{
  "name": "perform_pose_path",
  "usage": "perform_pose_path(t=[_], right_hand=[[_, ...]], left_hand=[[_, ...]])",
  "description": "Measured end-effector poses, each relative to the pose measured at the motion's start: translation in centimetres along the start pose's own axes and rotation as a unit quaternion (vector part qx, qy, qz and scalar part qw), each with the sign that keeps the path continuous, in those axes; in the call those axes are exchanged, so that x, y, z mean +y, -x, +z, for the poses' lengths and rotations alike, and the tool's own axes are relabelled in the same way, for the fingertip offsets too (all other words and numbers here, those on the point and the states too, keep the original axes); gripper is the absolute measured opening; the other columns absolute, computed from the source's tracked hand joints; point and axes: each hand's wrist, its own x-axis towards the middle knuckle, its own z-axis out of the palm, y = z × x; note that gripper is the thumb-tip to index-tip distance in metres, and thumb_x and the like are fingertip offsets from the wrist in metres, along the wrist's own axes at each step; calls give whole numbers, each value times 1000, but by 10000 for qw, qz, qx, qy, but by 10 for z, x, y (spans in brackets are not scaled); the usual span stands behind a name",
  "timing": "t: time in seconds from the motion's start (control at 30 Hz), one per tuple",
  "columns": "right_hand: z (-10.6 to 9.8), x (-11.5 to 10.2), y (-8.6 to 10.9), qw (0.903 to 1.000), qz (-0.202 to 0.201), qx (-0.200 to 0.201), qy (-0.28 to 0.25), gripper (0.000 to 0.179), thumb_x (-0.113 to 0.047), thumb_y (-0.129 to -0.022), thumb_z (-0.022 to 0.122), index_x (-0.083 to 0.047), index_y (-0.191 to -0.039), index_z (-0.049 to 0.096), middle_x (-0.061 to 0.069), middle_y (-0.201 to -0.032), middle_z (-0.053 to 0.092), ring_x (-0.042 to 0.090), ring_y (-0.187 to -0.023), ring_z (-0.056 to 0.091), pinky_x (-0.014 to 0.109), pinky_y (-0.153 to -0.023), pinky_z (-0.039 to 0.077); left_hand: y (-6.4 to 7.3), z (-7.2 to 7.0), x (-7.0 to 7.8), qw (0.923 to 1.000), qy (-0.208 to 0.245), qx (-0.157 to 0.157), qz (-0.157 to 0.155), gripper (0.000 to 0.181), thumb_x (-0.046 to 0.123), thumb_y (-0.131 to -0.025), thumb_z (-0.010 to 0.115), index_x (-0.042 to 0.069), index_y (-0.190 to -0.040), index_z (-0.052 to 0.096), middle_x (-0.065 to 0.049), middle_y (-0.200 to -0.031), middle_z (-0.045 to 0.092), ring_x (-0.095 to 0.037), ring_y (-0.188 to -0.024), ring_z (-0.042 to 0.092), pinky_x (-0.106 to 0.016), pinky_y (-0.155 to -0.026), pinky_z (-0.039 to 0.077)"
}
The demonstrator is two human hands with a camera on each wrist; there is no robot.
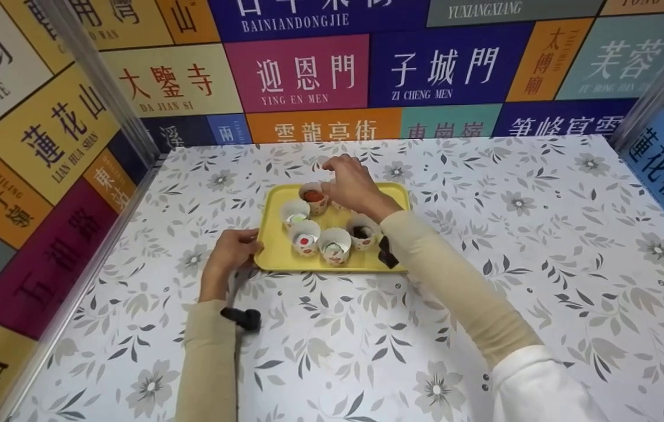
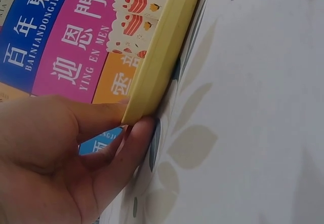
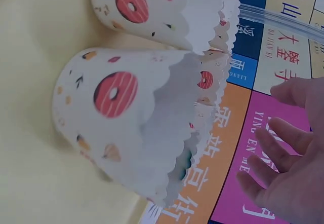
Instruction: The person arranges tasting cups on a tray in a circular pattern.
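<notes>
A yellow tray [image 1: 271, 259] lies on the table, bearing several paper baking cups with scalloped rims. At its near left corner, my left hand [image 1: 232, 249] pinches the tray edge between thumb and fingers; the left wrist view shows the thumb on top. My right hand [image 1: 354, 184] hovers over the tray's far side with fingers loosely bent and nothing in them. Beside it stands a cup with orange-red contents [image 1: 313, 198]. Nearer me are a cup with a red spot inside [image 1: 305, 241] and one with dark contents [image 1: 362, 233]. Donut prints mark a cup [image 3: 136, 110] in the right wrist view.
A white table cover [image 1: 343, 346] with grey leaves and flowers surrounds the tray. Panels of coloured signs [image 1: 302, 73] stand behind the table and along both sides. Small black devices [image 1: 242, 318] are strapped at both wrists.
</notes>
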Motion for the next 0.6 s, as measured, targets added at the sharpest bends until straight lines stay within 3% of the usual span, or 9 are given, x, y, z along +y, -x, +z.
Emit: perform_pose_path(t=[0.17, 0.3, 0.43, 0.6], right_hand=[[-8, 9, 12, 9998, 20, 208, 5, 42, -32, -102, 55, -8, -136, 58, 12, -137, 54, 30, -134, 44, 47, -118, 31], [-16, 18, 21, 9990, 240, 370, -25, 44, -39, -103, 54, -10, -136, 58, 10, -140, 53, 30, -137, 43, 48, -119, 30], [-23, 30, 31, 9980, 216, 592, -15, 47, -40, -102, 56, -10, -138, 58, 10, -144, 52, 30, -138, 42, 48, -120, 29], [-32, 47, 46, 9971, 23, 757, -27, 52, -42, -102, 55, -9, -143, 53, 13, -146, 51, 32, -138, 42, 51, -119, 28]], left_hand=[[2, 0, 4, 9993, -312, 187, -61, 43, 7, -98, 61, 3, -141, 57, -23, -131, 65, -17, -87, 70, -24, -69, 58], [0, 0, 7, 9972, -627, 389, 102, 41, 9, -97, 61, 3, -138, 60, -23, -128, 67, -17, -86, 69, -21, -68, 55], [1, -4, 8, 9940, -891, 601, 185, 42, 13, -98, 59, 3, -139, 58, -22, -127, 68, -17, -86, 68, -20, -67, 53], [6, -8, 8, 9900, -1172, 731, 303, 42, 18, -103, 53, 4, -142, 55, -23, -117, 71, -13, -69, 63, -21, -58, 48]])
